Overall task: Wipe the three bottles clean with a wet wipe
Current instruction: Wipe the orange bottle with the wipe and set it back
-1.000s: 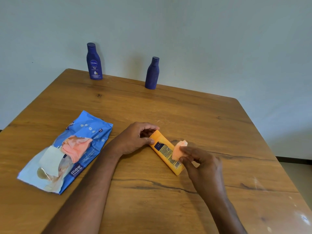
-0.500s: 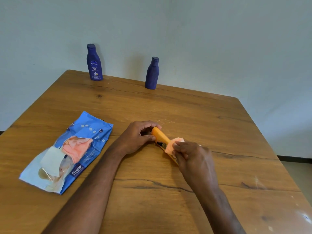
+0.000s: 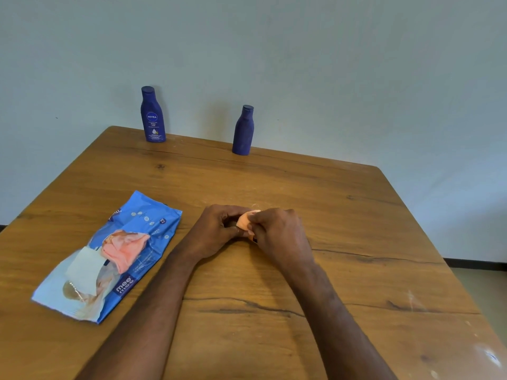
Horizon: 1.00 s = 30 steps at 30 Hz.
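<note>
Both my hands meet over the small orange bottle at the middle of the worktop, and it is almost wholly hidden.

My left hand (image 3: 216,231) curls round one end of the orange bottle (image 3: 253,237), of which only a sliver shows between my hands. My right hand (image 3: 277,234) pinches the peach wet wipe (image 3: 245,222) against it; the fingertips of both grips are tucked out of sight. Two dark blue bottles stand upright at the far edge of the worktop (image 3: 356,215), well apart: the labelled Nivea bottle (image 3: 152,115) on the left, the plain blue bottle (image 3: 243,131) to its right, its label not visible. The blue wipes pack (image 3: 109,256) lies flat by my left forearm, flap open, a peach wipe bunched at the opening.
</note>
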Tool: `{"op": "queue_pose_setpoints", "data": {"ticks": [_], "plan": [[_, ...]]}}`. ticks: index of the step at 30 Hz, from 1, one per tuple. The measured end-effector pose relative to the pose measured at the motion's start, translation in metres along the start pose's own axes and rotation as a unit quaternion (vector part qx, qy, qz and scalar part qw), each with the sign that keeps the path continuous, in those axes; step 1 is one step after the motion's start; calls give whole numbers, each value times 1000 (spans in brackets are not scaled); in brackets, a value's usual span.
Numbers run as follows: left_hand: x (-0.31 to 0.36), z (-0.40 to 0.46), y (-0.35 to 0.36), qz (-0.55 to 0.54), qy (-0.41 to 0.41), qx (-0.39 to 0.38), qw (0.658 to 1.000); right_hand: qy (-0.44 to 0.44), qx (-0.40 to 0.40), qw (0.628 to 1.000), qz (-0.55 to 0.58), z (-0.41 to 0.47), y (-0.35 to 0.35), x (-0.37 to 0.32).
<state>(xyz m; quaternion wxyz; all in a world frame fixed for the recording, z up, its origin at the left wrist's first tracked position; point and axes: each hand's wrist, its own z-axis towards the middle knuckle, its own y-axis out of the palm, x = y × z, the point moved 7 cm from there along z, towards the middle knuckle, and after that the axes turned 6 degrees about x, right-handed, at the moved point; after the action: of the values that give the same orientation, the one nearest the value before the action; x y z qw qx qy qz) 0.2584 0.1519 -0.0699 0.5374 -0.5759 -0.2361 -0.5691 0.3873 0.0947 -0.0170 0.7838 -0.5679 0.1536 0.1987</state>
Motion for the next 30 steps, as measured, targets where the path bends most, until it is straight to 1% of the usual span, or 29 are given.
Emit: {"op": "queue_pose_setpoints", "data": {"ticks": [4,9,13,15,18,22,25,27,29,30], "plan": [[-7,1,0,36,-29,7,999,50,-1,997,65,-19,-17,35],[-12,2,2,67,-41,2,997,113,46,983,140,-54,-38,75],[-7,1,3,69,-27,1,997,208,80,935,277,-70,-37,94],[-4,-1,3,80,-20,4,997,230,104,913,319,-72,-35,97],[7,-3,4,115,20,11,993,227,140,900,345,-70,-38,93],[20,-4,20,193,49,-31,980,193,135,915,329,-58,-31,70],[25,-4,29,262,84,-64,959,202,144,913,325,-56,-23,69],[24,-5,23,228,92,-49,968,219,196,897,331,-62,-28,79],[19,-4,9,154,58,11,986,244,263,867,346,-70,-37,94],[16,-4,3,117,37,45,991,257,284,851,360,-73,-39,99]]}}
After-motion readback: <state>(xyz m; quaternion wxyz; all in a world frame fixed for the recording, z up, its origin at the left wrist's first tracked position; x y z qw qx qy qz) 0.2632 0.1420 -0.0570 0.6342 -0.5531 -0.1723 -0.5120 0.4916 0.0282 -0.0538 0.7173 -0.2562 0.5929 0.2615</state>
